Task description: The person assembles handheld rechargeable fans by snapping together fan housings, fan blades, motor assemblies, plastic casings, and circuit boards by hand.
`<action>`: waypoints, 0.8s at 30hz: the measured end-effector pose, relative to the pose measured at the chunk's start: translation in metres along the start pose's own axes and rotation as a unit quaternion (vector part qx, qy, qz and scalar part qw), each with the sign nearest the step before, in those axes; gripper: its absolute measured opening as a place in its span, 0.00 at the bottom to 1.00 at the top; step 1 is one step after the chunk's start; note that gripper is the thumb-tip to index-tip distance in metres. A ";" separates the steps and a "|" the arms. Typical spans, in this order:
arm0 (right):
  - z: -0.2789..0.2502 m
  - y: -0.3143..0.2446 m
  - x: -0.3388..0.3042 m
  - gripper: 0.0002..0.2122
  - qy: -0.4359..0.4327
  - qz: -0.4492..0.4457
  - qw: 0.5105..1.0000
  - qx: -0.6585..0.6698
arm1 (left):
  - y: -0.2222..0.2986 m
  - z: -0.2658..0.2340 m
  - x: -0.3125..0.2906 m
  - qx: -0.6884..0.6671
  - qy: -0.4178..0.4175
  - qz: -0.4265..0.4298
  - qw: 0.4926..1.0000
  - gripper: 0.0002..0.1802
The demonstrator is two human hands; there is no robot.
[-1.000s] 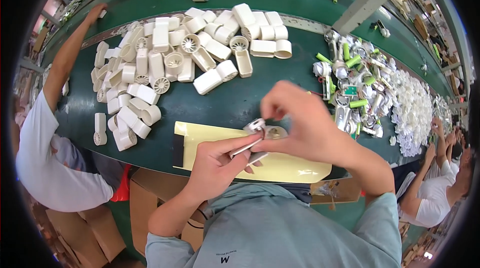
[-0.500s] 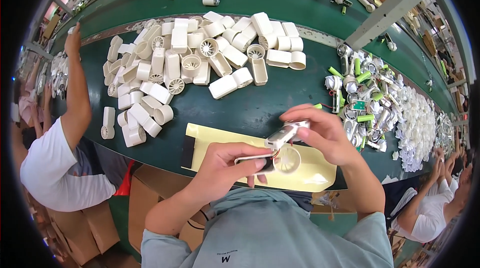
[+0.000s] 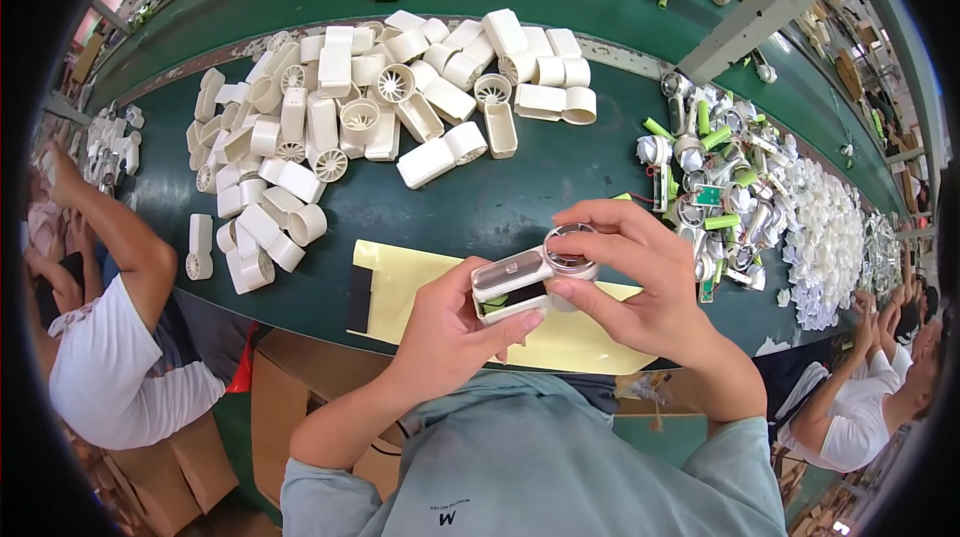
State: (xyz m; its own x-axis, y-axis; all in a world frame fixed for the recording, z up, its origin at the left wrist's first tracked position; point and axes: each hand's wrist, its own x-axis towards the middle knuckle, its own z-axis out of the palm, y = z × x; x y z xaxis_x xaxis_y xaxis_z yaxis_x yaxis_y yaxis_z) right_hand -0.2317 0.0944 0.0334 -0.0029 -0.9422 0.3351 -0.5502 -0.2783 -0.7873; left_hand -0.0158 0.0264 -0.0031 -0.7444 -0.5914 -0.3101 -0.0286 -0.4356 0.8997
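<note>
Between my hands is a small handheld fan, its front half with a clear-topped handle [image 3: 509,274] lying against a cream back shell [image 3: 494,316]. A gap along the handle shows something green and dark inside. My left hand [image 3: 455,322] is closed around the handle end of the shell. At the round fan head [image 3: 572,242], my right hand [image 3: 640,282] pinches with fingers over the ring and thumb at its lower side. Below the fan, a yellow sheet [image 3: 400,287] with a black strip lies on the green table.
Cream fan shells [image 3: 340,67] are heaped at the far left. On the right lie fan assemblies with green batteries [image 3: 720,223], then a pile of white pieces [image 3: 825,237]. A grey metal post [image 3: 770,7] rises beyond. Co-workers sit at both sides.
The fan's front half has come down onto the cream shell, the two now lined up lengthwise. The view has shifted slightly. The left co-worker's arm has lowered.
</note>
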 end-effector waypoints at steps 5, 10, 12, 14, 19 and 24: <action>0.002 0.001 -0.003 0.16 0.014 0.007 1.000 -0.008 | -0.004 0.001 0.004 -0.002 0.006 0.014 1.000 0.16; -0.007 0.000 0.006 0.14 -0.042 0.050 0.997 -0.050 | -0.010 0.009 0.006 0.015 -0.001 0.000 1.000 0.20; -0.002 0.001 0.006 0.13 -0.058 0.044 0.996 -0.044 | -0.015 0.016 0.007 -0.005 0.012 0.014 1.000 0.21; 0.000 -0.003 0.004 0.13 -0.050 0.052 0.997 -0.041 | -0.025 0.017 0.010 -0.036 0.028 0.079 0.996 0.23; -0.001 -0.010 0.004 0.13 -0.044 0.044 0.996 -0.064 | -0.027 0.021 0.016 0.011 0.067 0.089 0.994 0.18; 0.007 -0.008 -0.003 0.11 -0.008 0.031 0.997 -0.064 | -0.024 0.024 0.020 0.022 0.106 0.067 0.992 0.14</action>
State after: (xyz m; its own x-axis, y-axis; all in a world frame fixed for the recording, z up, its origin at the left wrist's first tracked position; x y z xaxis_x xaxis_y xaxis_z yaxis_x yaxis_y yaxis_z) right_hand -0.2217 0.0979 0.0349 -0.0264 -0.9599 0.2792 -0.6511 -0.1954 -0.7334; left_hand -0.0455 0.0413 -0.0241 -0.5863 -0.7737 -0.2402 0.0292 -0.3165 0.9481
